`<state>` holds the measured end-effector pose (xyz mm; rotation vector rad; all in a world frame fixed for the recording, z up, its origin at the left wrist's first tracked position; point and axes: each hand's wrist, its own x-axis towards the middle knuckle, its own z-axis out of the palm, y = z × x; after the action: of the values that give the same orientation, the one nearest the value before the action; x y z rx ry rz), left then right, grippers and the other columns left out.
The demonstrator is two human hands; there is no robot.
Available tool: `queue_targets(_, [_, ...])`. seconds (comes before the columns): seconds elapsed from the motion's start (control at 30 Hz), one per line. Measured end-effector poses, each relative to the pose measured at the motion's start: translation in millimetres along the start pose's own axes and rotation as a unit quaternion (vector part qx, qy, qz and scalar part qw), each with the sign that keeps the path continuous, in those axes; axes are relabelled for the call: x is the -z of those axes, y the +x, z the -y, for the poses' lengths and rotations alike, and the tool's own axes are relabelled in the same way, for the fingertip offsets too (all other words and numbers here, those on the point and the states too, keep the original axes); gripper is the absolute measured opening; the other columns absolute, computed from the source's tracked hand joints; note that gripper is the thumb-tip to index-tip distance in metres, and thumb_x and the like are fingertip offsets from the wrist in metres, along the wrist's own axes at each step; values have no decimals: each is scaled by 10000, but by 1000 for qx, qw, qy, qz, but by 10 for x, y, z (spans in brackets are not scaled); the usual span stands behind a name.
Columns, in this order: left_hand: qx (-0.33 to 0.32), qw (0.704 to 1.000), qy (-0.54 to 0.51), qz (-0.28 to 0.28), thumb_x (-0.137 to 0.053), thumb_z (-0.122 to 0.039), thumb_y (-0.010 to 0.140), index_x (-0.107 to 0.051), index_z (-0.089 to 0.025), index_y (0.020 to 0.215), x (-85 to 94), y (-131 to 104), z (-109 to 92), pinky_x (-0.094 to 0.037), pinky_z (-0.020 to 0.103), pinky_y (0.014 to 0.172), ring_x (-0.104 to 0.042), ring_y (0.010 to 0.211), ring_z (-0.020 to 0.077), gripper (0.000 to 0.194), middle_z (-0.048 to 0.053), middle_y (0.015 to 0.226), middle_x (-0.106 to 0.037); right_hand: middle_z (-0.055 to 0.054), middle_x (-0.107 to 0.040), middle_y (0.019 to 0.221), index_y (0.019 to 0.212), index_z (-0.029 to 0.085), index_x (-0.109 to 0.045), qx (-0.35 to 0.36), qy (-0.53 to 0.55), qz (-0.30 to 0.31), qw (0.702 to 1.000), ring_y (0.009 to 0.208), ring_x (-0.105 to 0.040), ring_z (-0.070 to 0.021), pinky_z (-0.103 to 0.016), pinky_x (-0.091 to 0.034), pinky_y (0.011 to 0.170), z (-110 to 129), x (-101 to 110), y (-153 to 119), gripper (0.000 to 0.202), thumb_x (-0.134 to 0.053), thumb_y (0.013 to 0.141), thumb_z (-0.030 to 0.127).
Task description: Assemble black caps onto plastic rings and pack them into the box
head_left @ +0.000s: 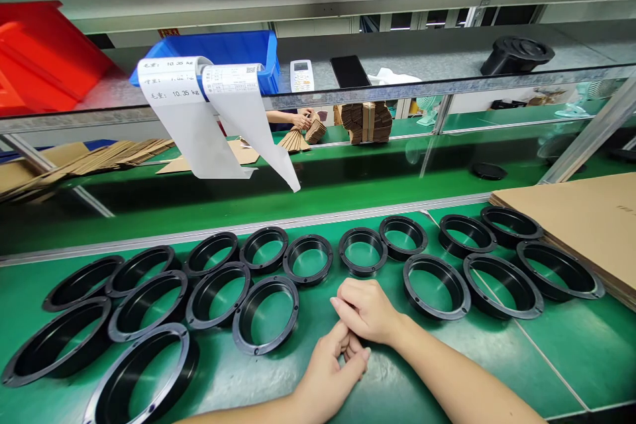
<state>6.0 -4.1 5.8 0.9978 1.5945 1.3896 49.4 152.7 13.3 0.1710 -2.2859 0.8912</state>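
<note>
Both my hands rest together on the green work table [218,371]. My right hand [365,311] is curled closed and lies over the fingertips of my left hand [334,371]. The fingers of my left hand are bent inward, and its thumb points right; no object shows in either hand. Several black flanged rings lie in rows around them. Nearest on the left is a black ring [241,324]; another black ring [410,291] lies to the right, and a smaller black ring [344,258] sits just beyond my knuckles. The hands touch none of these.
Flat cardboard [586,212] is stacked at the right. Above the table, a shelf [422,53] carries a blue bin [271,56], a red bin [44,59], a black phone [349,71] and hanging label rolls [199,132]. Across the bench, another person's hands [302,120] handle cardboard pieces.
</note>
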Motion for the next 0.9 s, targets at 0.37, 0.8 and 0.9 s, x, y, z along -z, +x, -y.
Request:
queue_targets(0.37, [-3,1000,0,1,-616,-348,905,-565,-176,928,13,13,27,-443,280,669,-545,651,158,181,4,710,-599,17,-419,662,690,196,-410,-1,-9,3,1000,576,-347,-126,-297,-260,536,7,-4,0,398,-413,1068,317])
queue_targets(0.8, [1,1000,-5,-1,-648,-405,911,-579,-171,949,5,6,41,-448,277,667,-543,656,158,247,6,712,-596,16,-430,665,697,194,-417,0,-12,0,1000,574,-349,-124,-290,-258,540,2,-5,-1,397,-408,1070,327])
queue_targets(0.9, [1,1000,-6,-1,-646,-398,910,-579,-170,953,8,14,38,-448,276,665,-544,657,158,241,6,715,-597,17,-420,660,695,195,-412,1,-12,0,1000,572,-345,-125,-288,-254,541,6,-1,5,400,-404,1073,327])
